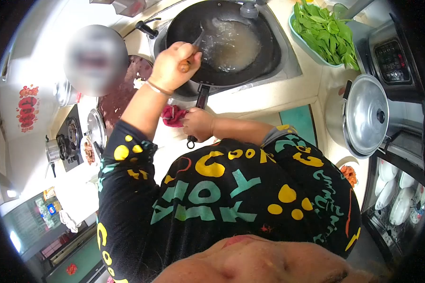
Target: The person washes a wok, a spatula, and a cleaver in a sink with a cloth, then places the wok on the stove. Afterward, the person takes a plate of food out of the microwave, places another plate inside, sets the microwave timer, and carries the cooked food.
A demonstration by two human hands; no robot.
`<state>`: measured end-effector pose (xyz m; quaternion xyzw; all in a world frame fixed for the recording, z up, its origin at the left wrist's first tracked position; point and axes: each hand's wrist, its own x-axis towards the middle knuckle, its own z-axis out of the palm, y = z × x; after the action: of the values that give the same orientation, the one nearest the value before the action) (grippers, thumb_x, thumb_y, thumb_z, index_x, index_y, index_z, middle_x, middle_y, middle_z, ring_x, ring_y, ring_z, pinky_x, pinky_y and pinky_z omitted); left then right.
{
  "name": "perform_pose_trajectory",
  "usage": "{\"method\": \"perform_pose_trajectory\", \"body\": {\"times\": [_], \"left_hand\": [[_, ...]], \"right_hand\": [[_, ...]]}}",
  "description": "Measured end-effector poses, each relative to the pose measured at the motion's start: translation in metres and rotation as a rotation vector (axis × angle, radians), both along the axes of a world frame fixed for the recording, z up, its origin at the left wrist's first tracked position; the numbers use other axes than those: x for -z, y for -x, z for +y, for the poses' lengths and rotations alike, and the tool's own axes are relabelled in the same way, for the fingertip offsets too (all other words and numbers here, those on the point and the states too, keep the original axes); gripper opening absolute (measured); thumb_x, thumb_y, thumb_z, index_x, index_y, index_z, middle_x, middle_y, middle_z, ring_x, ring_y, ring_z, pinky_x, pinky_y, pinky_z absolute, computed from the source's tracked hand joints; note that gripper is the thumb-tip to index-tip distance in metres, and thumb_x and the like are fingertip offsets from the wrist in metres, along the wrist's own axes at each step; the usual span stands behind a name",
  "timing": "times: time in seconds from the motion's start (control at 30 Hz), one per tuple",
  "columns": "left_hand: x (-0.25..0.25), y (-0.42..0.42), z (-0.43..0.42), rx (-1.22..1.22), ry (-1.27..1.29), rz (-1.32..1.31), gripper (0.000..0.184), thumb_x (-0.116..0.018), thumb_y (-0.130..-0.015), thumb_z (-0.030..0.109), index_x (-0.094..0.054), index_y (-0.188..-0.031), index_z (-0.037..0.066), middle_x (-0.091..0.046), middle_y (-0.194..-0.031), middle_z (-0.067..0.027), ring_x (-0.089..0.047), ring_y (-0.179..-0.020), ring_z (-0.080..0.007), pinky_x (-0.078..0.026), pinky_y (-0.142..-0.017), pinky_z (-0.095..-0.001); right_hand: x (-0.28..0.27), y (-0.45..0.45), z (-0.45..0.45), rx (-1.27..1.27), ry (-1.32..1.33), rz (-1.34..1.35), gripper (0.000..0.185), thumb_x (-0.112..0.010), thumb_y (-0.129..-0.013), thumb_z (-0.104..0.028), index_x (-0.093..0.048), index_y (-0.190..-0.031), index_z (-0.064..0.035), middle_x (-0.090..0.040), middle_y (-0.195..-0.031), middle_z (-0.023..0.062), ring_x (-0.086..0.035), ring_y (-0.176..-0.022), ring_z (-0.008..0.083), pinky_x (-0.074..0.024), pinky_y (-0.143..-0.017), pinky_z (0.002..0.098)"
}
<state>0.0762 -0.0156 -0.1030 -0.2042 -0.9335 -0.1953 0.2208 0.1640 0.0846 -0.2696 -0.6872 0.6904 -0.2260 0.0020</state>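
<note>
Your left hand [175, 68] is gripping a wooden-handled utensil [184, 66] that is reaching into the wok [270, 45] of cloudy liquid [233, 47] on the stove [292, 69]; your right hand [198, 125] is grasping the wok's long handle [202, 98] beside a red cloth [173, 116].

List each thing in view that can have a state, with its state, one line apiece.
Wok: uncovered, holding cloudy liquid
Wooden-handled utensil: held, reaching over the wok
Left hand: closed around the utensil
Right hand: closed around the wok handle
Red cloth: bunched up
Silver pot: lid on
Teal basin: filled with leafy greens
</note>
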Motion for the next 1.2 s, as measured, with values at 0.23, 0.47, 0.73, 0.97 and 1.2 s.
{"method": "perform_pose_trajectory", "body": {"times": [0.23,0.47,0.73,0.97,1.2], "left_hand": [[-0.106,0.01,-0.008,0.039,0.179,-0.207,0.011,-0.066,-0.078,0.012,-0.059,-0.08,0.004,-0.058,-0.06,-0.0065,-0.058,-0.058,-0.0126,-0.046,-0.057,-0.024],[-0.08,0.062,0.028,0.012,0.386,-0.249,0.014,-0.058,-0.07,0.017,-0.056,-0.065,0.004,-0.058,-0.058,-0.0154,-0.058,-0.054,-0.0301,-0.048,-0.053,-0.0359],[-0.11,0.062,0.044,0.032,0.482,-0.324,0.013,-0.059,-0.068,0.016,-0.053,-0.067,0.005,-0.057,-0.063,-0.0174,-0.058,-0.062,-0.0366,-0.047,-0.058,-0.0404],[-0.11,0.06,0.04,0.045,0.488,-0.282,0.016,-0.063,-0.069,0.016,-0.05,-0.066,0.007,-0.056,-0.062,-0.0129,-0.057,-0.058,-0.0328,-0.048,-0.057,-0.0388],[-0.084,0.076,0.02,0.109,0.342,-0.143,0.018,-0.063,-0.07,0.015,-0.047,-0.065,0.008,-0.053,-0.057,-0.0098,-0.055,-0.054,-0.0303,-0.047,-0.052,-0.0356]], "right_hand": [[-0.002,0.001,0.002,-0.01,0.045,-0.067,0.019,-0.067,-0.057,-0.028,-0.065,-0.072,-0.0166,-0.062,-0.081,0.0018,-0.058,-0.084,0.0202,-0.0404,-0.079,0.036],[-0.008,0.004,0.004,-0.031,0.052,-0.048,0.019,-0.066,-0.058,-0.027,-0.066,-0.073,-0.0149,-0.062,-0.088,0.0056,-0.058,-0.088,0.0217,-0.0402,-0.081,0.0373],[0.0,0.002,0.005,-0.008,0.126,-0.029,0.02,-0.067,-0.058,-0.029,-0.065,-0.072,-0.0145,-0.062,-0.082,0.005,-0.059,-0.086,0.022,-0.0421,-0.078,0.0372],[-0.004,0.004,0.005,-0.032,0.091,-0.047,0.022,-0.069,-0.056,-0.029,-0.065,-0.072,-0.0145,-0.062,-0.081,0.0044,-0.059,-0.085,0.0222,-0.0425,-0.078,0.0365],[-0.002,0.003,0.005,-0.035,0.087,-0.042,0.019,-0.069,-0.057,-0.028,-0.065,-0.071,-0.0148,-0.063,-0.082,0.0046,-0.059,-0.086,0.0225,-0.0426,-0.078,0.0367]]}}
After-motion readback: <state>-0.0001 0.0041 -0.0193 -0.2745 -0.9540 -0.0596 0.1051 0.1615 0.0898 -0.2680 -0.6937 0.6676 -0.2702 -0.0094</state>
